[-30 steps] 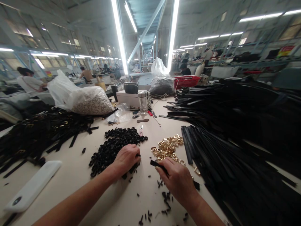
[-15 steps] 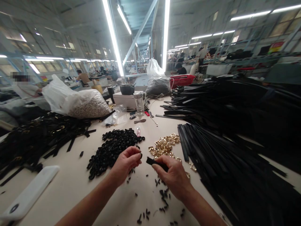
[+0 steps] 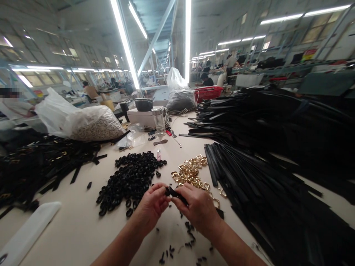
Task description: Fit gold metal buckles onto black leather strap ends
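Observation:
My right hand (image 3: 198, 208) is closed around a black strap (image 3: 179, 196), whose end points toward the left hand. Between the fingertips of my left hand (image 3: 154, 205) is a small black loop (image 3: 167, 190), partly hidden, touching the strap's end. Both hands are close together just above the table. Left of them lies a heap of black loops (image 3: 127, 179). Behind and beside the right hand is a pile of gold buckles (image 3: 192, 170). Small black scraps (image 3: 190, 231) are scattered below the hands.
Long black straps (image 3: 235, 173) are stacked along the right. Buckled straps (image 3: 44, 162) form a heap at left, near a white phone (image 3: 31, 232). A glass bottle (image 3: 159, 122), a white box (image 3: 138, 117) and a filled plastic bag (image 3: 94, 123) stand farther back. Other people work beyond.
My hands have come together, so the loop in the left now meets the strap end in the right. The view has turned slightly to the right.

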`<state>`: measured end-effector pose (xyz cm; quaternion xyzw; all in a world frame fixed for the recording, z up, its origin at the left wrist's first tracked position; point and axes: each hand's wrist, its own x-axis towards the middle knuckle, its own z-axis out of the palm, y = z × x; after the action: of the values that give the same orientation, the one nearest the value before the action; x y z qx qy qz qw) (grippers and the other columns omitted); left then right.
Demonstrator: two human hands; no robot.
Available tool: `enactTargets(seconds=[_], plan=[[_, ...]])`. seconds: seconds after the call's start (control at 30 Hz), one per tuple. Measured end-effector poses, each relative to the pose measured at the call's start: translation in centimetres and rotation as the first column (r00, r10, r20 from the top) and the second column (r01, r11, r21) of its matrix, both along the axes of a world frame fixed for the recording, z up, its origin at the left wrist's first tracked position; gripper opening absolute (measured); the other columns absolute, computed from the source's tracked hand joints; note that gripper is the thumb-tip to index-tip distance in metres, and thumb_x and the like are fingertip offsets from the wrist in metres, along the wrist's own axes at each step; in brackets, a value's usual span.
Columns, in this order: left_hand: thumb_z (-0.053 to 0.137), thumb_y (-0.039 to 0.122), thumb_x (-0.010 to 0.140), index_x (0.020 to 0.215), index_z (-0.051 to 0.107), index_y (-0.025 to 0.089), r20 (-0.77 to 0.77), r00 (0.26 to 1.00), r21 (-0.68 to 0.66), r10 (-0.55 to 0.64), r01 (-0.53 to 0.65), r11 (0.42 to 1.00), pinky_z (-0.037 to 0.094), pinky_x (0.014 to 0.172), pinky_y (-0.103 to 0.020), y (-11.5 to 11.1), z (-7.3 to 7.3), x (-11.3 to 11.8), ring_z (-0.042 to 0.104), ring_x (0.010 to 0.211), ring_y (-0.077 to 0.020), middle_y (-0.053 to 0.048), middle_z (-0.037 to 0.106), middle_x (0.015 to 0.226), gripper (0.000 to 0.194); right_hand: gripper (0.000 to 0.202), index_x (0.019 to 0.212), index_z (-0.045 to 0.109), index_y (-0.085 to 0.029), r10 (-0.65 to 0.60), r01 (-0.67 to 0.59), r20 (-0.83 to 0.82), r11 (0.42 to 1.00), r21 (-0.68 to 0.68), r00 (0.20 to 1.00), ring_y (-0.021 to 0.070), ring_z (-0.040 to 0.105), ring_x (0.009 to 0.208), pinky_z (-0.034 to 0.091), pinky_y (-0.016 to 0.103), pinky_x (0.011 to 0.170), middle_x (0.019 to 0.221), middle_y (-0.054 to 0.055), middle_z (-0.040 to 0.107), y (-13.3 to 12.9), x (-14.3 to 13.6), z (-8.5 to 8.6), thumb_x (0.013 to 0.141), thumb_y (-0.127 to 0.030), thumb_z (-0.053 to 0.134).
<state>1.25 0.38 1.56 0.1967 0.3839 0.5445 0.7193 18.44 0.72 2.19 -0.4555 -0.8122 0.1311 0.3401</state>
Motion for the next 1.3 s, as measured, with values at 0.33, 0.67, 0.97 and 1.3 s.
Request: enactTargets(seconds=[0.33,0.67,0.97,1.3], plan=[[0.079,0.028,0.070,0.084,0.066,0.014,-0.106,0.991,0.052,-0.080,0.086,0.995,0.048,0.050,-0.012,-0.1,0.3,-0.7,0.056,0.050,-0.0037,0.002,0.064,0.066,0.024,0.003,0.082,0.063,-0.022,0.025,-0.028,-0.029,0.995,-0.099,0.999,0.0134,0.059,0.068,0.039,0.023,0.062,0.076,-0.002,0.063,0.4,0.5,0.7,0.082,-0.025,0.064],[0.080,0.030,0.067,0.066,0.057,0.011,-0.228,0.952,0.008,-0.207,0.214,0.977,0.018,0.035,-0.010,0.4,-0.8,-0.8,0.033,0.040,0.0008,0.004,0.052,0.057,0.030,0.013,0.089,0.065,-0.022,-0.017,0.009,0.167,0.999,0.051,0.986,0.0149,0.060,0.064,0.033,0.025,0.058,0.076,0.000,0.064,-0.1,0.1,0.3,0.088,-0.033,0.058],[0.079,0.026,0.070,0.064,0.059,0.011,-0.094,0.968,-0.038,-0.233,0.230,0.972,0.021,0.033,-0.009,0.3,-0.8,-0.6,0.033,0.038,0.0012,0.003,0.053,0.057,0.026,0.020,0.076,0.062,-0.021,0.046,-0.042,0.070,0.997,-0.060,0.996,0.0127,0.056,0.064,0.032,0.024,0.059,0.071,-0.001,0.060,-0.1,0.2,0.6,0.092,-0.031,0.053],[0.044,0.033,0.096,0.108,0.065,0.013,0.120,0.992,-0.029,0.044,-0.040,0.999,0.052,0.084,-0.029,0.4,0.3,-0.2,0.065,0.095,-0.0188,-0.012,0.067,0.106,0.032,0.021,0.066,0.058,-0.019,0.051,-0.110,-0.172,0.927,-0.357,0.984,0.0098,0.051,0.058,0.031,0.021,0.054,0.063,-0.004,0.060,-0.7,-1.4,0.4,0.086,-0.025,0.058]])
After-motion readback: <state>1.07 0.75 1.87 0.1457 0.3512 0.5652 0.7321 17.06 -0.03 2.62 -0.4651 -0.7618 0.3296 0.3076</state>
